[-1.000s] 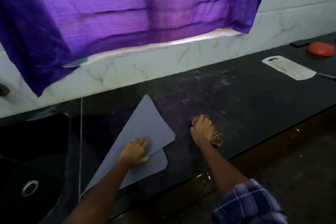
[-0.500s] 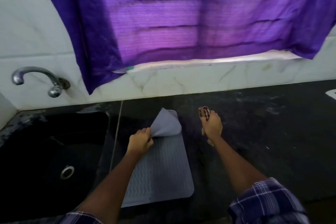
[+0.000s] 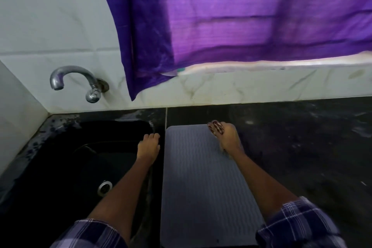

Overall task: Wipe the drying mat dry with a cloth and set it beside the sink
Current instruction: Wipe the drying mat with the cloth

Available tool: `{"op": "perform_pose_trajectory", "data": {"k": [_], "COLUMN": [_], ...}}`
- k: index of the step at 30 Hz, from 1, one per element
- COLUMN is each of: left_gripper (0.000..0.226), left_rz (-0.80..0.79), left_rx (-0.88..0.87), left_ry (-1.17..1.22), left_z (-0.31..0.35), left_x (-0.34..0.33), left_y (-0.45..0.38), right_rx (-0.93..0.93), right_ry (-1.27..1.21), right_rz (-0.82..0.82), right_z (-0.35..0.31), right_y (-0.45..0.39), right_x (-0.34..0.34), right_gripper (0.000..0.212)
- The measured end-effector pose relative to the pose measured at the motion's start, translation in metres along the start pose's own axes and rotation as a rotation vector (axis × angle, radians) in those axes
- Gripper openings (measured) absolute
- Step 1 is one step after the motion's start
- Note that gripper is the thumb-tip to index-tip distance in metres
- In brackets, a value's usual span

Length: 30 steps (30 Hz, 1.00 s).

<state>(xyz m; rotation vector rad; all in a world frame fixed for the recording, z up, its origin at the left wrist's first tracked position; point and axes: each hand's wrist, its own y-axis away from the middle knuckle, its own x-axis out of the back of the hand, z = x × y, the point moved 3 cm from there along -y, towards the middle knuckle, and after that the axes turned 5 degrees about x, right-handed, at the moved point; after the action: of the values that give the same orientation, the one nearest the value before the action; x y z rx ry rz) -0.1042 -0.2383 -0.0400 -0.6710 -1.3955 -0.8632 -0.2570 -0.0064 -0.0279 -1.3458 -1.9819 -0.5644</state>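
The grey ribbed drying mat [image 3: 201, 183] lies flat on the black counter, its long left edge right beside the black sink [image 3: 66, 167]. My right hand [image 3: 227, 139] rests on the mat's far right corner and is shut on a bunched brown striped cloth [image 3: 215, 126]. My left hand [image 3: 148, 147] lies on the narrow strip between sink and mat, fingers together and extended, holding nothing and just off the mat's left edge.
A metal tap [image 3: 80, 80] juts from the white tiled wall above the sink, whose drain [image 3: 104, 187] shows at the bottom. A purple curtain [image 3: 241, 16] hangs over the backsplash. The dusty black counter [image 3: 302, 157] runs on to the right of the mat.
The mat's folded-over far corner has been let down, so the mat now lies fully flat beside the sink. My left hand released it and shifted left; my right hand moved onto the mat's corner.
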Motion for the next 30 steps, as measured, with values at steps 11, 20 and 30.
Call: {"op": "perform_pose_trajectory", "data": {"k": [11, 20, 30], "left_gripper": [0.124, 0.128, 0.078], "left_rz": [-0.291, -0.247, -0.384], "left_rx": [-0.228, -0.344, -0.387], "left_ry": [0.17, -0.174, -0.273], "left_z": [-0.005, 0.002, -0.004], "left_x": [-0.031, -0.027, -0.018], "left_y": [-0.084, -0.097, -0.115], "right_rx": [0.456, 0.168, 0.157], "right_ry": [0.66, 0.648, 0.553], "right_rz": [-0.243, -0.43, -0.415], "right_z": [-0.089, -0.095, -0.128], "right_y": [-0.055, -0.039, -0.061], "right_x": [-0.132, -0.147, -0.135], "right_gripper": [0.036, 0.036, 0.034]}}
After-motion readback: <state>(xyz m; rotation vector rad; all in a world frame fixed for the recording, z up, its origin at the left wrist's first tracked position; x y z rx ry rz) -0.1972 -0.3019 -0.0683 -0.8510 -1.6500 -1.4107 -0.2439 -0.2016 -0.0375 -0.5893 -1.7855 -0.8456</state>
